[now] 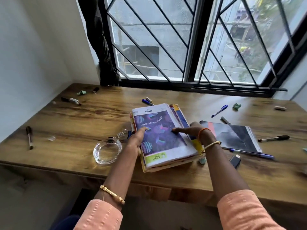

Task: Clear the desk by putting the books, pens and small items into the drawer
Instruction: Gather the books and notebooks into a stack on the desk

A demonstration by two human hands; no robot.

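Books point(163, 135), a loose stack topped by a purple paperback, lie between both hands near the worktop's point(83, 117) front edge. Left hand point(135, 143) clasps the stack's left side, thumb over the cover; right hand point(191, 130) lies flat across the right side, not clenched. Judged bendy, uneven and fairly heavy, the stack may slide apart, so hold both long edges from beneath. Just left of the grip stands a glass ashtray point(107, 152); right lies a spiral notebook point(232, 136).
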